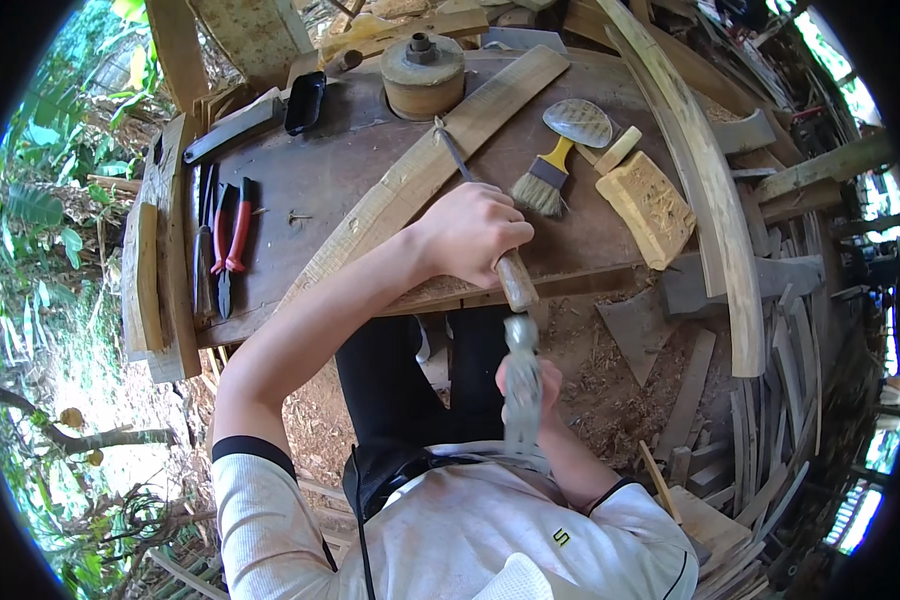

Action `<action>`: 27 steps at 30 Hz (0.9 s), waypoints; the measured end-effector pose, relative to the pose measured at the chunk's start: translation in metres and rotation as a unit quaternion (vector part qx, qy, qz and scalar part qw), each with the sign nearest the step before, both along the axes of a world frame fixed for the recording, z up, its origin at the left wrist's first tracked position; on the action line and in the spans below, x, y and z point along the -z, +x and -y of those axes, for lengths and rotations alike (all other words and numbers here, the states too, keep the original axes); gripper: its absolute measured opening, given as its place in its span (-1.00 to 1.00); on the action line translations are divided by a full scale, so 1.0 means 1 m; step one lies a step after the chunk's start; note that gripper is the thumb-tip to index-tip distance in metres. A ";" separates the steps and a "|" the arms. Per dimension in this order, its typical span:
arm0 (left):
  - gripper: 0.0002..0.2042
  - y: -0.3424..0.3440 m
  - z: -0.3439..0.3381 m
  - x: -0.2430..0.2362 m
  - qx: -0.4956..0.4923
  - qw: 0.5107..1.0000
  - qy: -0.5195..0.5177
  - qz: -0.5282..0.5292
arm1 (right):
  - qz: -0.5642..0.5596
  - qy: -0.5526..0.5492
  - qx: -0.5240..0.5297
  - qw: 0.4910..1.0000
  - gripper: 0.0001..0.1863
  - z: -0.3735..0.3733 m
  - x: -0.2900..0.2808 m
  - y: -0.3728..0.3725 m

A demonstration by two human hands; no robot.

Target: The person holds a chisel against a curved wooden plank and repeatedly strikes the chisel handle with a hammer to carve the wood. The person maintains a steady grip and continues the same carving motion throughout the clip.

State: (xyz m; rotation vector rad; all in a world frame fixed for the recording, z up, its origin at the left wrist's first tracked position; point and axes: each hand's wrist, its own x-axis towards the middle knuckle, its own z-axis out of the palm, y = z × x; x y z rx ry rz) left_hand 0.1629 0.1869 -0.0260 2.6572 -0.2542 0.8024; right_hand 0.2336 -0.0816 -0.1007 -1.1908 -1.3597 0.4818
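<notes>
My left hand (475, 235) is wrapped round the wooden handle of a chisel (516, 280). The blade slants away to the far left, its tip on a long wooden plank (400, 190) lying diagonally over the workbench (315, 190). Below the handle's butt end is a hammer (521, 375), its metal head smeared by motion. My right hand (545, 385) is closed behind that head and partly hidden by it; the hammer's handle is hardly visible. Whether the hammer touches the chisel, I cannot tell.
Red-handled pliers (232, 235) lie at the bench's left. A brush (545, 180), a clear oval dish (578, 122) and a wooden hand plane (648, 205) sit right of the plank. Farther back stands a round wooden block with a bolt (422, 75). Long curved timber (715, 190) borders the right.
</notes>
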 end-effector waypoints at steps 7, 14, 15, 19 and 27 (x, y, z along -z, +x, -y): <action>-0.67 -0.001 -0.002 0.000 0.007 1.000 -0.001 0.008 | -0.111 0.125 -0.005 0.986 -0.54 0.026 0.030 0.006; -0.67 -0.004 -0.002 -0.002 -0.001 1.000 0.009 -0.001 | 0.033 0.001 0.012 0.999 -0.58 0.021 0.010 0.019; -0.67 -0.004 -0.001 -0.002 -0.002 1.000 0.007 0.000 | 0.033 0.038 0.005 0.999 -0.57 0.024 0.011 0.020; -0.67 -0.001 -0.003 -0.003 -0.002 1.000 0.004 0.002 | 0.008 -0.040 -0.020 0.999 -0.67 0.023 0.011 0.021; -0.67 0.000 -0.002 -0.004 -0.009 1.000 0.004 -0.020 | -0.042 -0.102 0.015 0.994 -0.82 0.024 0.020 0.008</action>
